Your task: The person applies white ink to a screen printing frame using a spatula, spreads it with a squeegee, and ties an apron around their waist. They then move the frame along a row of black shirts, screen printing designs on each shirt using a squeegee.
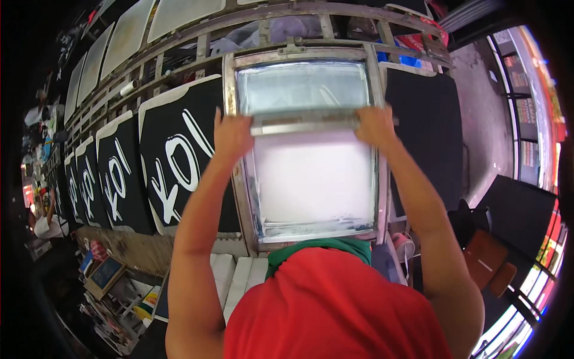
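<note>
A printing screen [230, 173] in a worn frame lies in front of me, white ink spread over its mesh. Across it runs a squeegee [305, 124], blurred by motion, somewhat beyond the screen's middle. My left hand [234, 133] is closed on the squeegee's left end, and my right hand [376, 125] grips its right end. Both arms are stretched forward. Below the squeegee the ink looks thick and white; beyond it the mesh [299, 87] appears thinner and bluish. What lies under the screen is hidden.
Left of the screen, a row of black fabric pieces [179, 149] with white lettering lies on boards. A plain black piece [424, 131] lies to the right. Metal rails [326, 27] run behind. A tape roll [402, 245] sits near my right arm, a brown chair [487, 260] farther right.
</note>
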The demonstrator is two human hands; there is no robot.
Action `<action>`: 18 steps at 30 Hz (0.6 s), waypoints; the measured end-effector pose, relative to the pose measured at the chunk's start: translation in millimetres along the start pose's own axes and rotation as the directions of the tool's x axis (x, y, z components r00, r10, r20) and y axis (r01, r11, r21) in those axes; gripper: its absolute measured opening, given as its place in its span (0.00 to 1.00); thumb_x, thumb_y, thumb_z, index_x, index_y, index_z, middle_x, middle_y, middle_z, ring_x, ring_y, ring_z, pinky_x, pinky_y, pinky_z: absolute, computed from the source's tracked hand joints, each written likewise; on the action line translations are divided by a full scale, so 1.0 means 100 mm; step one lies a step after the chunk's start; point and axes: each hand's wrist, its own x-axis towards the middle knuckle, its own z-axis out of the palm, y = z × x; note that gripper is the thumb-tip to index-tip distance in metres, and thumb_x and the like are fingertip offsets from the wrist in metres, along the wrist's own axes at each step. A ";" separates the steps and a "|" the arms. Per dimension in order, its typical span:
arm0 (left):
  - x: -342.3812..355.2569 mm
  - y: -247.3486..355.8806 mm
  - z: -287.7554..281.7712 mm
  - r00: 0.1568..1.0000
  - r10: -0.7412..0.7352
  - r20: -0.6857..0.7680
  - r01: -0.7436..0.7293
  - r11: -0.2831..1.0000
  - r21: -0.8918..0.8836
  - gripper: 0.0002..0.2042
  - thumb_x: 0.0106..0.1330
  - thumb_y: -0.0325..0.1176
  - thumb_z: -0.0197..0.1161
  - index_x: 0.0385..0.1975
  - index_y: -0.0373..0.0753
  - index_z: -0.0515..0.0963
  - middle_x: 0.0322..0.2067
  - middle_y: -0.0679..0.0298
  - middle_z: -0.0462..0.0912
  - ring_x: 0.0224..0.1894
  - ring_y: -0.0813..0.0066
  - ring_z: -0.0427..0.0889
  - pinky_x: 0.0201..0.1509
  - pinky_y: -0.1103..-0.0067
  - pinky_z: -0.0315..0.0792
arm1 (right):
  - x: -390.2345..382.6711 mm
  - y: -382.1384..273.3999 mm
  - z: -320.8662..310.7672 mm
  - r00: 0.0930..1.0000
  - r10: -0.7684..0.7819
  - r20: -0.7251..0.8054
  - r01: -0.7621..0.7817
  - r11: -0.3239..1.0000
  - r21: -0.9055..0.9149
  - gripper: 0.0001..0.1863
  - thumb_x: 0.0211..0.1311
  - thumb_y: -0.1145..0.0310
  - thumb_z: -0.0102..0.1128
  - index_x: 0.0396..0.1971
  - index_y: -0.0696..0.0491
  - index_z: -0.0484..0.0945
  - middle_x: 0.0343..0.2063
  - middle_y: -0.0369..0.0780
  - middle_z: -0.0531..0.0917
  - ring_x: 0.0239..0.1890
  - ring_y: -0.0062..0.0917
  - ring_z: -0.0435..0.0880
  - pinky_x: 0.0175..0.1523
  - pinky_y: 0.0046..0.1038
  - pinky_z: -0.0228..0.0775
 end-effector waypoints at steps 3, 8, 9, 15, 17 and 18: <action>-1.35 0.43 0.02 0.994 0.021 0.110 -0.015 0.998 -0.054 0.22 0.49 0.30 0.66 0.48 0.47 0.83 0.39 0.61 0.84 0.51 0.57 0.82 0.77 0.47 0.51 | -1.41 -0.27 0.47 1.000 0.023 -0.020 -0.021 0.996 0.086 0.23 0.48 0.66 0.68 0.49 0.44 0.83 0.47 0.40 0.86 0.54 0.38 0.84 0.73 0.60 0.47; -2.51 0.76 -0.12 0.963 0.021 0.268 0.047 0.968 -0.247 0.20 0.45 0.30 0.68 0.43 0.49 0.84 0.41 0.64 0.85 0.52 0.61 0.82 0.77 0.46 0.50 | -2.64 -0.44 0.71 0.988 -0.040 0.147 0.007 0.977 0.215 0.24 0.45 0.66 0.68 0.49 0.45 0.86 0.51 0.37 0.87 0.58 0.34 0.83 0.77 0.56 0.41; -2.45 0.73 -0.18 0.932 0.056 0.359 0.056 0.954 -0.294 0.17 0.48 0.29 0.68 0.41 0.48 0.84 0.40 0.64 0.85 0.53 0.61 0.82 0.78 0.45 0.48 | -2.52 -0.38 0.65 0.965 -0.044 0.258 -0.003 0.984 0.176 0.23 0.46 0.64 0.68 0.48 0.45 0.86 0.51 0.38 0.87 0.57 0.33 0.83 0.77 0.56 0.42; -0.15 0.04 -0.30 0.999 0.031 -0.017 -0.032 0.998 -0.059 0.17 0.54 0.31 0.66 0.46 0.47 0.85 0.40 0.58 0.88 0.50 0.53 0.82 0.76 0.50 0.55 | -0.33 0.06 -0.29 0.994 -0.055 -0.094 0.059 0.997 0.045 0.17 0.53 0.61 0.63 0.44 0.43 0.87 0.45 0.41 0.88 0.52 0.37 0.86 0.66 0.56 0.56; 0.61 -0.15 -0.31 0.999 -0.028 -0.042 0.026 0.999 -0.044 0.18 0.55 0.30 0.64 0.48 0.48 0.85 0.42 0.58 0.88 0.51 0.51 0.83 0.76 0.53 0.58 | 0.40 0.10 -0.60 0.987 -0.020 -0.157 0.031 0.997 0.071 0.18 0.51 0.63 0.62 0.44 0.44 0.87 0.47 0.43 0.87 0.53 0.39 0.86 0.66 0.53 0.58; 0.86 -0.21 -0.30 0.998 -0.051 -0.031 0.050 0.998 -0.039 0.18 0.55 0.30 0.64 0.47 0.48 0.86 0.43 0.59 0.89 0.53 0.51 0.82 0.75 0.53 0.59 | 0.65 0.09 -0.67 0.979 -0.006 -0.204 0.018 0.998 0.056 0.19 0.51 0.63 0.63 0.45 0.44 0.87 0.47 0.43 0.87 0.53 0.39 0.86 0.65 0.52 0.60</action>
